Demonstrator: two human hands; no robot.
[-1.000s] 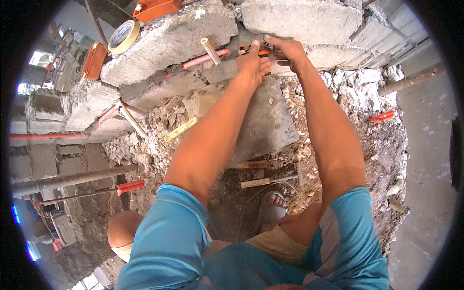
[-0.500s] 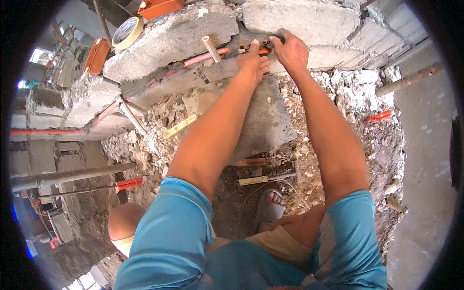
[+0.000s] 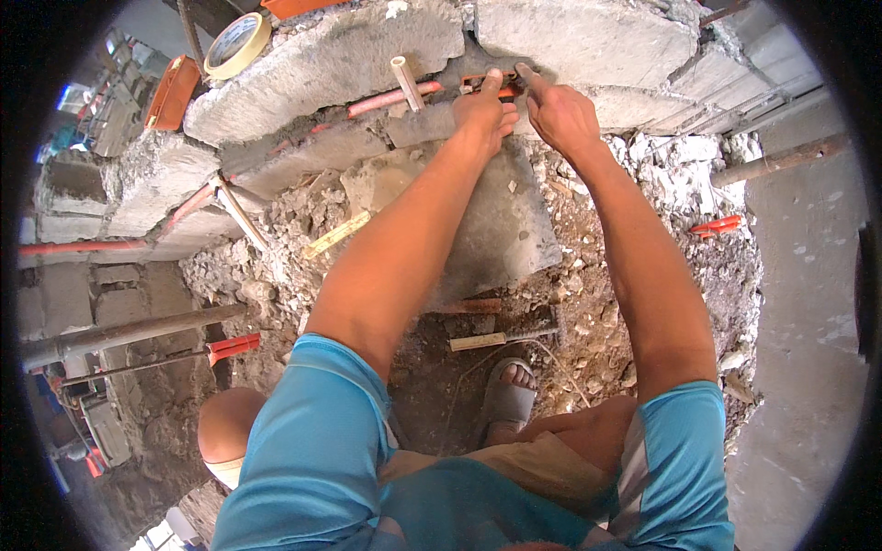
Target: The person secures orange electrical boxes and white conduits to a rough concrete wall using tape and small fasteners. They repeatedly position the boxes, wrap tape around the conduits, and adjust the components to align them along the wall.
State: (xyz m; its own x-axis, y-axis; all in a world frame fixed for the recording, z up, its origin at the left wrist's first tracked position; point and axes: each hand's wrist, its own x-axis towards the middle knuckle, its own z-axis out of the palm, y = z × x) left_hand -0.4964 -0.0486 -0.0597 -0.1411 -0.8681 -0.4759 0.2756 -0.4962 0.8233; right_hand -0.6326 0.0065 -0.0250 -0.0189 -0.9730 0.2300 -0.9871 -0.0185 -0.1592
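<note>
An orange electrical box (image 3: 476,81) sits in a gap of the grey block wall (image 3: 588,41). The thumb of my left hand (image 3: 480,112) presses on its front, while the other fingers bend in below. At the box's right end is my right hand (image 3: 562,118), its index finger reaching to the edge and its other fingers curled. What its fingertips may hold is hidden. Left of the box, a pink-orange conduit (image 3: 390,99) lies in a groove, and a pale short tube (image 3: 405,81) leans out across it.
On the wall's top stand a roll of tape (image 3: 237,48) and another orange box (image 3: 173,95). A yellow folding rule (image 3: 336,235), a grey slab (image 3: 510,220), a wooden-handled tool (image 3: 480,342) and red-handled pliers (image 3: 717,226) lie on the rubble. A metal pole (image 3: 138,334) juts in at left.
My right hand has dropped slightly and turned, its index finger now stretched along the box's right end. The left hand stays on the box. The whole view has shifted a little.
</note>
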